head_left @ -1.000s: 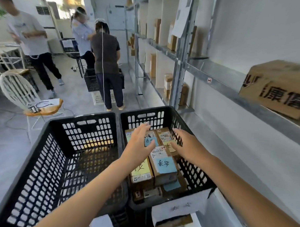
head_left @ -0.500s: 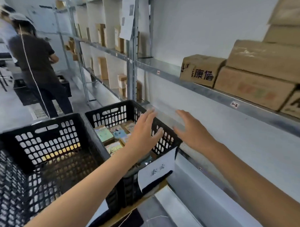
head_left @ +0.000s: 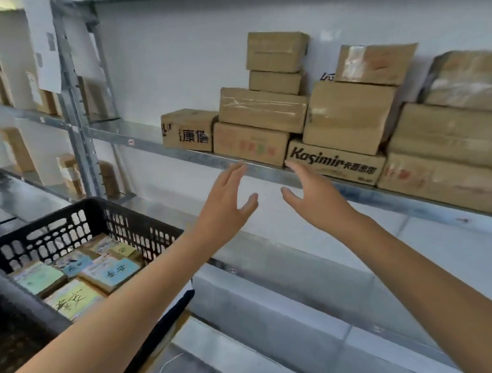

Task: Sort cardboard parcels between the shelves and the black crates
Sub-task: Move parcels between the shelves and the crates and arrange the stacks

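Observation:
Several brown cardboard parcels stand stacked on a metal shelf at chest height. A plain parcel sits at the shelf's front, with a "Kasimir" parcel to its right. My left hand and my right hand are raised just below that shelf edge, palms facing each other, fingers spread and holding nothing. My right fingertips nearly reach the "Kasimir" parcel's lower left corner. A black crate at lower left holds small parcels with coloured labels.
A small printed parcel sits leftmost on the shelf. A lower shelf runs beneath my arms. An upright post divides this bay from further shelves with parcels on the left. A sheet of paper hangs on the post.
Both hands have left the black crate and risen to the right, up to the shelf edge. My view swung from the crates to the stacked parcels.

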Available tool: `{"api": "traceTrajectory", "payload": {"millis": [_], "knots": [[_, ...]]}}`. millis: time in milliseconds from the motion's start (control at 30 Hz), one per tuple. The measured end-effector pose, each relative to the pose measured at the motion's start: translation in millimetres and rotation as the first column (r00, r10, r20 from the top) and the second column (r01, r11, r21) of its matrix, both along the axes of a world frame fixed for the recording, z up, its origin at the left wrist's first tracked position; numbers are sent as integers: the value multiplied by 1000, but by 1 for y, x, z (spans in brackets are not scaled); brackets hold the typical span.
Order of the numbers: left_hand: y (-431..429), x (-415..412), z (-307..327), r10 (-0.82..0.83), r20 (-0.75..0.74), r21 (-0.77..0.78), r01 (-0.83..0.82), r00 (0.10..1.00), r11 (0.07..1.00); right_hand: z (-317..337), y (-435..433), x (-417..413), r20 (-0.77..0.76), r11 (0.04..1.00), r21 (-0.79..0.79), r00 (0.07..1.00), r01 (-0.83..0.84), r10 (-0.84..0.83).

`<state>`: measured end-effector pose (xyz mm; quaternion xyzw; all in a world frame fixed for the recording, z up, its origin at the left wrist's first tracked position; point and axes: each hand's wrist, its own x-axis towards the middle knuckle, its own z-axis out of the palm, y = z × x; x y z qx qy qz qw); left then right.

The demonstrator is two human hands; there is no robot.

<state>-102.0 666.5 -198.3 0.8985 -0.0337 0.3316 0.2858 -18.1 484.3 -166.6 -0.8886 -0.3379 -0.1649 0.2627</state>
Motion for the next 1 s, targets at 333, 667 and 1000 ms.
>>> {"api": "traceTrajectory", "payload": {"millis": [333,667,1000], "knots": [[-176,83,67,-407,58,-10,409,911,913,53,-169,10,89,940,109,939,322,-332],[-320,124,105,-612,64,44,610,788,791,94,-328,24,157,827,209,816,522,-556],[-426,152,147,-596,78,-141,601,799,787,122,-429,59,70,732,354,764,582,-641]]}}
